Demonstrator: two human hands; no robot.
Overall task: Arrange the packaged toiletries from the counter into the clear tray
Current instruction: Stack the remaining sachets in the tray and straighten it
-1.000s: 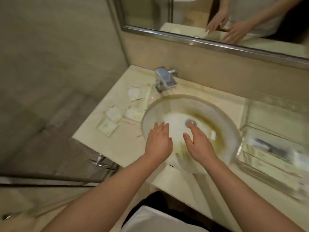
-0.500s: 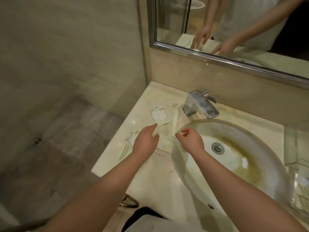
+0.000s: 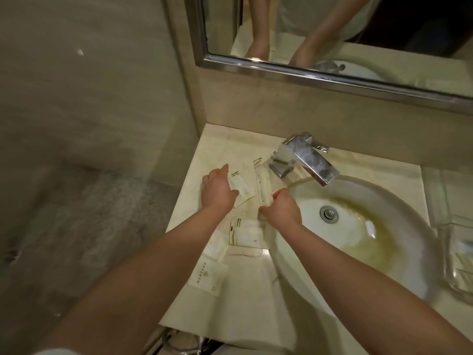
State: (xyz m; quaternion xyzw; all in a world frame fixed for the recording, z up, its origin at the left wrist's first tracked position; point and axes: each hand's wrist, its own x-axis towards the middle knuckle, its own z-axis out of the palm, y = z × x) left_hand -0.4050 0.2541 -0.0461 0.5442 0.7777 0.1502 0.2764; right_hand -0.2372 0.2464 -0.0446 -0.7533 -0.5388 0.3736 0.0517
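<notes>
Several white toiletry packets lie on the beige counter (image 3: 250,303) left of the sink. My left hand (image 3: 217,190) rests with fairly straight fingers on a small packet (image 3: 243,188), thumb on its near edge. My right hand (image 3: 281,208) has curled fingers pinching the near end of a long narrow packet (image 3: 263,183) that points toward the faucet. Closer to me lie a gold-striped packet (image 3: 247,231), a small packet (image 3: 217,248) and a flat printed packet (image 3: 207,278). The clear tray (image 3: 458,265) is cut off at the right edge, with some packets inside.
A chrome faucet (image 3: 307,160) stands just behind my right hand. The stained round basin (image 3: 358,252) fills the counter between the packets and the tray. A mirror (image 3: 332,34) hangs above. The counter's left edge drops to the tiled floor (image 3: 89,226).
Both hands moved from over the basin to the packets left of the faucet. The right hand's fingers curled onto the long packet, and the view swung left, pushing the tray to the edge.
</notes>
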